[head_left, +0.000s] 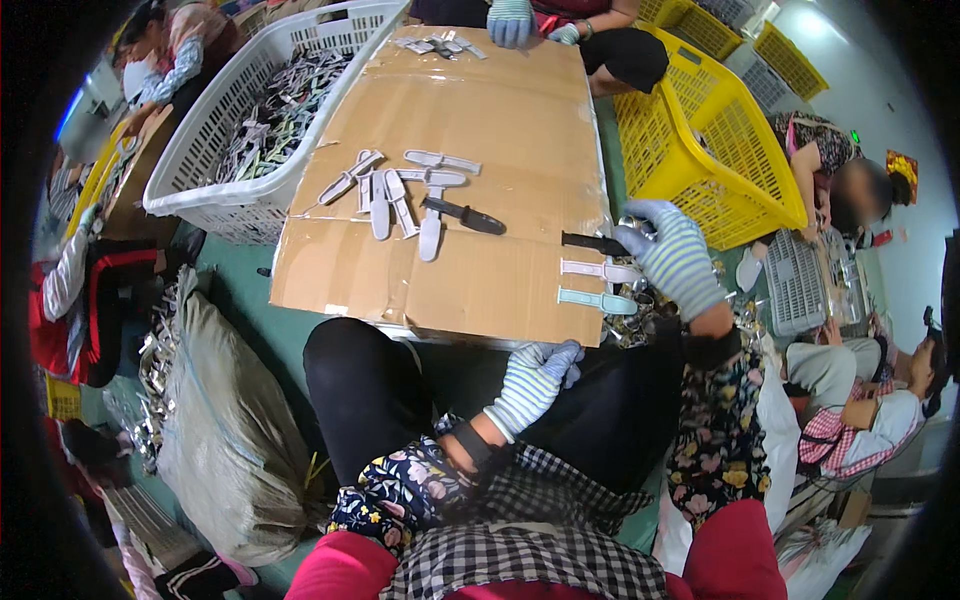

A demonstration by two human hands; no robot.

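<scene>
My left hand, in a striped glove, is closed at the near edge of the cardboard sheet; whatever it pinches is hidden. At the sheet's right edge my right hand, gloved alike, curls its fingers beside a black plastic handle piece. Something shiny shows by those fingers, too small to name. Below that black piece lie a pale pink handle piece and a mint green one, side by side. Several grey-white handle pieces and another black one lie loosely mid-sheet.
Shiny metal parts are heaped off the sheet's right edge. A white basket of handle pieces stands left, a yellow basket right. Across the sheet, a co-worker's gloved hand rests near small pieces. A sack lies left.
</scene>
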